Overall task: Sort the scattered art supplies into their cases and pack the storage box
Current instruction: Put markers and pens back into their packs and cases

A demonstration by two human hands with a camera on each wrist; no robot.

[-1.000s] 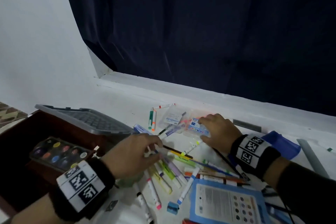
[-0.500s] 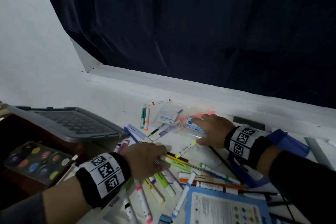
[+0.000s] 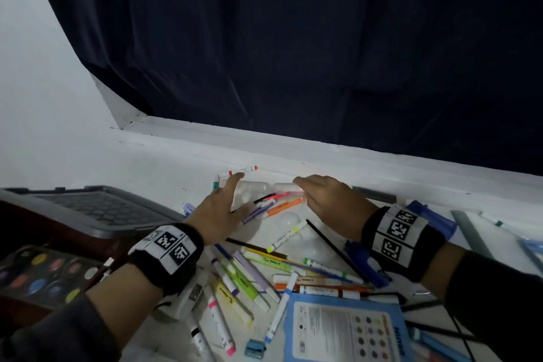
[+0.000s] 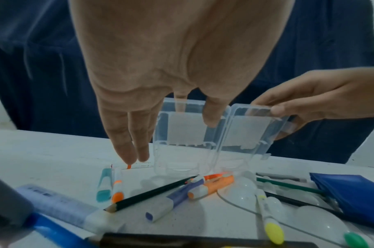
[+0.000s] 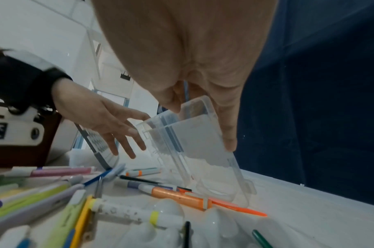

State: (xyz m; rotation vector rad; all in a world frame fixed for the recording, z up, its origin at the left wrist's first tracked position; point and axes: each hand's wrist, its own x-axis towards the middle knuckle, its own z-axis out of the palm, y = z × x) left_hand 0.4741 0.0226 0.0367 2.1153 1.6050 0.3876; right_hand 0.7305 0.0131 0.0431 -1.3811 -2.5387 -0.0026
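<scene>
A clear plastic case (image 3: 255, 188) stands on its edge, spread open, at the far side of the table. My right hand (image 3: 329, 200) pinches the top corner of its right half (image 4: 251, 127). With straight, spread fingers, my left hand (image 3: 223, 206) touches the left half (image 4: 181, 134). The case (image 5: 194, 139) looks empty. At its foot lie an orange highlighter (image 3: 283, 206), a purple marker (image 3: 258, 211) and a black pencil (image 4: 152, 193). Several more markers (image 3: 241, 279) lie scattered nearer to me.
A dark box with a grey lid (image 3: 97, 209) stands at the left, with a paint palette (image 3: 41, 276) beside it. A blue booklet (image 3: 343, 332), a sharpener (image 3: 255, 348), a blue pouch (image 3: 435, 220) and a ruler (image 3: 470, 232) lie at front and right.
My left hand left the marker pile and moved forward to the case. The case, which lay flat under my right hand, now stands upright and open between both hands.
</scene>
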